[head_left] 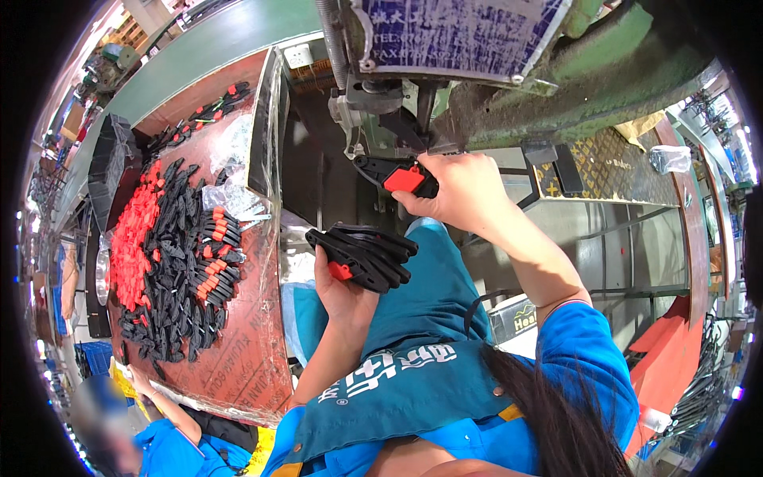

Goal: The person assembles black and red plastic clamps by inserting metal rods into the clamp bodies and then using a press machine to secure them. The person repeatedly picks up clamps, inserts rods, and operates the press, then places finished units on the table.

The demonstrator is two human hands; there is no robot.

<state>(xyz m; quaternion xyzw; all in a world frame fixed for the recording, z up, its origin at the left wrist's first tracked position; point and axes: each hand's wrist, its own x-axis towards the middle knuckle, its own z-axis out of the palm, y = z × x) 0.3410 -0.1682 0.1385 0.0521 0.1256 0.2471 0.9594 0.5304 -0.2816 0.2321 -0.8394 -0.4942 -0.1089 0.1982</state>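
**A:** What are the hands doing?

**B:** The right hand (465, 191) grips one black plastic handle with a red insert (395, 175) and holds it up under the head of a green press machine (556, 71). The left hand (343, 290), lower and nearer the body, clasps a fanned stack of black handles (366, 254).

**A:** Which step is this?

**B:** It looks like feeding a single piece to the press. The next move probably calls for seating it squarely under the tool, though the seat itself is hidden.

**A:** Which way does the piece point?

**B:** Its long axis runs roughly left to right, the free end pointing left, away from the right hand. The stack's long axis also runs left to right, tilted a little.

**A:** Anything else?

**B:** To the left of the left hand, a tabletop (246, 358) carries a heap of black and red parts (171, 262).
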